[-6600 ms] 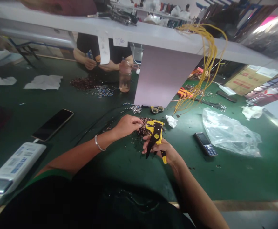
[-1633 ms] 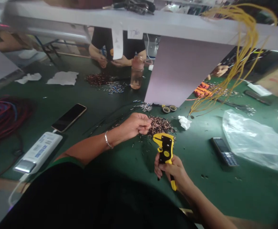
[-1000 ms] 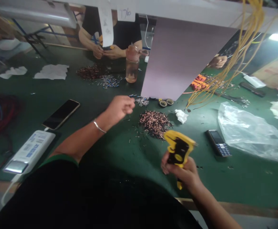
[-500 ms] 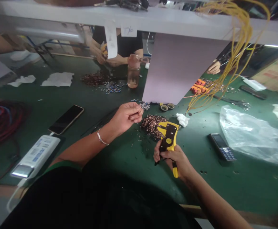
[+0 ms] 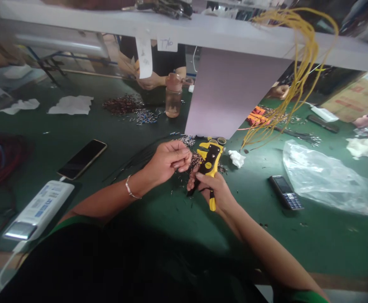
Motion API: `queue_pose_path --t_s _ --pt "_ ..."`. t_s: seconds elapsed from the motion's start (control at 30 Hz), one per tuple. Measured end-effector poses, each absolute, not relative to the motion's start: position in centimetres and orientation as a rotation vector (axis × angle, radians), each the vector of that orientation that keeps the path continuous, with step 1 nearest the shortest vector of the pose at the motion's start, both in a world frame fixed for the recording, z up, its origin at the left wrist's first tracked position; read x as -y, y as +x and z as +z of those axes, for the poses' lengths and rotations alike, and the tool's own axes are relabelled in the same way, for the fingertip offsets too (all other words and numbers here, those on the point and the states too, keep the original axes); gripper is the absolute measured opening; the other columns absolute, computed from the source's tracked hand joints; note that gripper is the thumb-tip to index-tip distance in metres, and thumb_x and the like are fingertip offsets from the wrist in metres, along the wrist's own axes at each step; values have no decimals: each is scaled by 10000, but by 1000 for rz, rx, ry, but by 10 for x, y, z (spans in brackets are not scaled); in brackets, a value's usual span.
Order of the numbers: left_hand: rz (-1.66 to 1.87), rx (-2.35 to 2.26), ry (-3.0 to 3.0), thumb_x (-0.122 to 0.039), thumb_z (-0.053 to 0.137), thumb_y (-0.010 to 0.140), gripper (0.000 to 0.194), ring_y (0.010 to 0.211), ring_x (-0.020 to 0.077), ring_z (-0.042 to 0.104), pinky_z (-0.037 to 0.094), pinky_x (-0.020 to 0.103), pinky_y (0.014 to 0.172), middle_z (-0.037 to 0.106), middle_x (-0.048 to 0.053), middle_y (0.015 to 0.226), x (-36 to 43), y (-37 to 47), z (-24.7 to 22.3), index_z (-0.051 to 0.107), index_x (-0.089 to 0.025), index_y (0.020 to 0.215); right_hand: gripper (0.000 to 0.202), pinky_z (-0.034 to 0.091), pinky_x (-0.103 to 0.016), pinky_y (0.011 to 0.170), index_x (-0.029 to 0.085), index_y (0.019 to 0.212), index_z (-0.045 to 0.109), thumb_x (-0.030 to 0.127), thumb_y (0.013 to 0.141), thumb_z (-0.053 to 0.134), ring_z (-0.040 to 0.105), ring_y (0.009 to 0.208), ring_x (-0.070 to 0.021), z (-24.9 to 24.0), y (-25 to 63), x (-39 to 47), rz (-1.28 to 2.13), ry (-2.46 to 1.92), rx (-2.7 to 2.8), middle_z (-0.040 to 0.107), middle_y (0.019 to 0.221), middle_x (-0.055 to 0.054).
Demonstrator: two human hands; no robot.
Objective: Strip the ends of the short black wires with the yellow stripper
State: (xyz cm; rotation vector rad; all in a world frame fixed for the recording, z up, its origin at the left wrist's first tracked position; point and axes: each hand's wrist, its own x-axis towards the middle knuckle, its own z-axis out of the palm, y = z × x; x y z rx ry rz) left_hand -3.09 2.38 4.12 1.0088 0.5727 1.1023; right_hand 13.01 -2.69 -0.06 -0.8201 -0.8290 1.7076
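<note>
While the right hand (image 5: 211, 183) grasps the yellow-black pliers (image 5: 210, 159) above the tabletop (image 5: 297, 248), jaws leftward, handles spread, long axis toward the near edge, the left hand (image 5: 171, 159) pinches shut alongside, contents unclear.

Black top (image 5: 123, 261), green-trimmed sleeves (image 5: 76, 221), silver bracelet (image 5: 128, 188)

And here the bare left hand (image 5: 173, 156) hovers, fingers pinched together, while the bare right hand (image 5: 209, 184) curls its fingers into a grip.
</note>
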Motion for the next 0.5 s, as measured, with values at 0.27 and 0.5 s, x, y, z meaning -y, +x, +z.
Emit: queue_pose_path --t_s 0.27,0.5 --pt "1091 -602 999 -255 755 742 234 414 17 331 391 209 441 608 0 611 -24 -28 40 596 -136 620 210 532 -359 554 154 805 644 116 613 721 592 531 -166 -11 122 23 1689 -742 822 635 655 6" --pt "1059 -592 1058 -269 738 766 236 424 37 451 442 227 494 617 -1 616 -29 -30 38 597 -131 637 229 535 -360 581 157 836 649 110 630 739 601 543 -160 -13 136 27 1698 -738 855 641 691 7"
